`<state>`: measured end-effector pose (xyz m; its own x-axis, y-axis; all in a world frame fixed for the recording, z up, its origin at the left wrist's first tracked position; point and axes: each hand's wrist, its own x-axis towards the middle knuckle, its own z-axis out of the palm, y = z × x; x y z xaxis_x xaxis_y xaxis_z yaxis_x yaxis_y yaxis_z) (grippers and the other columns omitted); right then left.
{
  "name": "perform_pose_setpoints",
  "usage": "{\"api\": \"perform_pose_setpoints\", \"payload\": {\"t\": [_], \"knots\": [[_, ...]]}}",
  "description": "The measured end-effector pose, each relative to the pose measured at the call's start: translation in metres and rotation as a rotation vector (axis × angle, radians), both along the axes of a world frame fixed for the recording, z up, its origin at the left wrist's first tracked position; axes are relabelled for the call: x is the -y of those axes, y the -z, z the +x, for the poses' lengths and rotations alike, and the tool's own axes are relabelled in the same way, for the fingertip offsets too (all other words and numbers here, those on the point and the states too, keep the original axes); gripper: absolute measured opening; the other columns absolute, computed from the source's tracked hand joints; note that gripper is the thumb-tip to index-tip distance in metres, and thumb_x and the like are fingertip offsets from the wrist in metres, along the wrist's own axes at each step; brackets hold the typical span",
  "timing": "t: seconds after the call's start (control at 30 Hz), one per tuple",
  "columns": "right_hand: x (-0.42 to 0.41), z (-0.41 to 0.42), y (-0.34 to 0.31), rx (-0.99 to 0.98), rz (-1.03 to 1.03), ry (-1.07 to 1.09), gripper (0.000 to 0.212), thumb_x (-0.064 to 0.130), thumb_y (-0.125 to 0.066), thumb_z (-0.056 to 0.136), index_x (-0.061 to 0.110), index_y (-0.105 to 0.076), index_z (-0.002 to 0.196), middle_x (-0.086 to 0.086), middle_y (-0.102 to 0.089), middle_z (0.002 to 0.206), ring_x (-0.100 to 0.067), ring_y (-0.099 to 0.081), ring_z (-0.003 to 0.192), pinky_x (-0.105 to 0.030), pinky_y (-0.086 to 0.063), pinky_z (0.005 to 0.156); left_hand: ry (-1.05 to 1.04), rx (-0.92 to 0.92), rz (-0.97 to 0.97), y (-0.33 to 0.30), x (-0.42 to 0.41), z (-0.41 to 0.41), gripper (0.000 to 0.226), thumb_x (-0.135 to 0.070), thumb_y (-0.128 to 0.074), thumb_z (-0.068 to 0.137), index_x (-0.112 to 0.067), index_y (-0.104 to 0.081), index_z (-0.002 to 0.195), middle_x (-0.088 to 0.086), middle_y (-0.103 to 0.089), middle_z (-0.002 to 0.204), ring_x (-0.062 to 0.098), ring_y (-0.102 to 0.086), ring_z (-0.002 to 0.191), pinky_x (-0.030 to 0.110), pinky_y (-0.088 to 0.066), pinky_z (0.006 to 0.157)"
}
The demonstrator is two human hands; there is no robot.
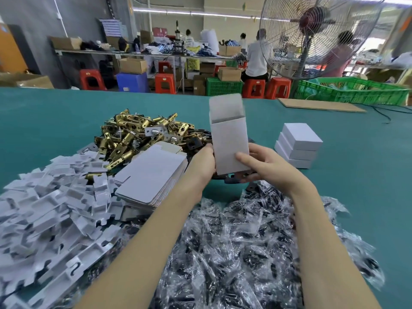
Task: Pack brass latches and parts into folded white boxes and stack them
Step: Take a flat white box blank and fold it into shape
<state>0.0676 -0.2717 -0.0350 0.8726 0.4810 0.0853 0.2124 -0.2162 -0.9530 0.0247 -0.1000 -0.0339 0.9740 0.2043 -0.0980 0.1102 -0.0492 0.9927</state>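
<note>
While upright, box (229,143) sits between both hands.

Teal table (66,112) in front. Behind it: grey wall (44,16) far left, cluttered workbench (138,53), red stools (165,83), green crates (356,90), pedestal fan (316,34) far right.

There were 3 closed white boxes (298,143) in a stack, 1 open box (229,139), 1 stack of flat box blanks (151,177), 4 heaps of loose parts, and 2 hands.
</note>
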Motion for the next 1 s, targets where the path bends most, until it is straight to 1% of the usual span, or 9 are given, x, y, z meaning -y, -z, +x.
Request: {"api": "perform_pose_setpoints", "payload": {"t": [0.1, 0.2, 0.3, 0.4, 0.47, 0.53, 0.77, 0.9, 1.0], "knots": [[0.002, 0.001, 0.005, -0.056, -0.059, -0.014, 0.029, 0.03, -0.059, 0.103, 0.024, -0.061, 0.131, -0.004, -0.075, 0.114, -0.021, -0.076, 0.089, -0.032, -0.062, 0.072, -0.064, 0.125, -0.034, 0.012, 0.006, 0.002, 0.043, -0.04, -0.027, 0.109, -0.016, -0.062, 0.119, 0.008, -0.066, 0.121, 0.025, -0.061, 0.113, 0.048, -0.049, 0.101], [-0.007, 0.0, 0.009, -0.105, -0.099, -0.069, 0.036, 0.027, -0.055, 0.105, 0.025, -0.047, 0.14, -0.007, -0.071, 0.117, -0.025, -0.077, 0.085, -0.033, -0.062, 0.07, -0.078, 0.219, -0.069, 0.022, 0.01, 0.001, 0.039, -0.05, -0.03, 0.108, -0.02, -0.053, 0.12, 0.001, -0.064, 0.113, 0.016, -0.062, 0.101, 0.032, -0.05, 0.078], [-0.018, 0.0, 0.013, -0.133, -0.177, -0.115, 0.039, 0.025, -0.052, 0.106, 0.029, -0.041, 0.143, -0.007, -0.068, 0.121, -0.024, -0.077, 0.088, -0.035, -0.063, 0.074, -0.113, 0.179, -0.062, 0.034, 0.004, 0.004, 0.028, -0.049, -0.035, 0.107, -0.025, -0.045, 0.115, 0.0, -0.062, 0.11, 0.016, -0.062, 0.098, 0.032, -0.047, 0.072], [-0.022, 0.002, 0.016, -0.092, -0.34, -0.103, 0.044, 0.023, -0.059, 0.103, 0.022, -0.048, 0.145, -0.003, -0.068, 0.122, -0.017, -0.073, 0.1, -0.038, -0.062, 0.086, -0.112, 0.07, -0.033, 0.042, -0.004, 0.008, 0.017, -0.033, -0.044, 0.103, -0.023, -0.04, 0.116, 0.002, -0.059, 0.111, 0.016, -0.059, 0.096, 0.036, -0.049, 0.075], [-0.022, 0.003, 0.016, 0.0, -0.44, -0.059, 0.041, 0.027, -0.064, 0.099, 0.024, -0.057, 0.139, 0.003, -0.07, 0.122, -0.017, -0.069, 0.106, -0.041, -0.058, 0.093, -0.087, 0.052, 0.016, 0.045, -0.006, 0.01, 0.024, -0.027, -0.05, 0.095, -0.021, -0.039, 0.116, 0.001, -0.058, 0.109, 0.015, -0.058, 0.095, 0.035, -0.048, 0.073], [-0.021, 0.003, 0.014, 0.08, -0.501, -0.001, 0.039, 0.032, -0.067, 0.096, 0.027, -0.061, 0.134, 0.006, -0.071, 0.12, -0.015, -0.068, 0.1, -0.036, -0.056, 0.089, -0.039, 0.073, 0.083, 0.048, -0.007, 0.011, 0.034, -0.019, -0.056, 0.089, -0.022, -0.037, 0.117, -0.002, -0.058, 0.108, 0.011, -0.057, 0.096, 0.033, -0.046, 0.071], [-0.022, 0.006, 0.015, 0.127, -0.59, 0.066, 0.043, 0.025, -0.076, 0.084, 0.024, -0.064, 0.126, 0.004, -0.071, 0.116, -0.016, -0.067, 0.108, -0.042, -0.052, 0.1, 0.038, 0.11, 0.224, 0.055, -0.012, 0.007, 0.057, -0.005, -0.066, 0.082, -0.027, -0.028, 0.118, -0.006, -0.054, 0.105, 0.009, -0.058, 0.096, 0.032, -0.053, 0.074], [-0.021, 0.007, 0.009, 0.113, -0.623, -0.004, 0.051, 0.026, -0.079, 0.084, 0.026, -0.06, 0.132, 0.004, -0.071, 0.118, -0.015, -0.067, 0.107, -0.042, -0.052, 0.101, 0.055, 0.175, 0.277, 0.057, -0.011, 0.004, 0.061, -0.005, -0.07, 0.081, -0.025, -0.025, 0.118, -0.003, -0.054, 0.107, 0.009, -0.058, 0.098, 0.036, -0.058, 0.084], [-0.018, 0.005, 0.0, 0.036, -0.486, -0.042, 0.058, 0.026, -0.073, 0.092, 0.038, -0.046, 0.142, 0.006, -0.069, 0.12, -0.016, -0.066, 0.112, -0.043, -0.054, 0.098, 0.074, 0.225, 0.29, 0.058, -0.01, 0.003, 0.066, -0.009, -0.077, 0.082, -0.023, -0.024, 0.12, -0.004, -0.056, 0.111, 0.01, -0.062, 0.1, 0.03, -0.059, 0.083]]}}
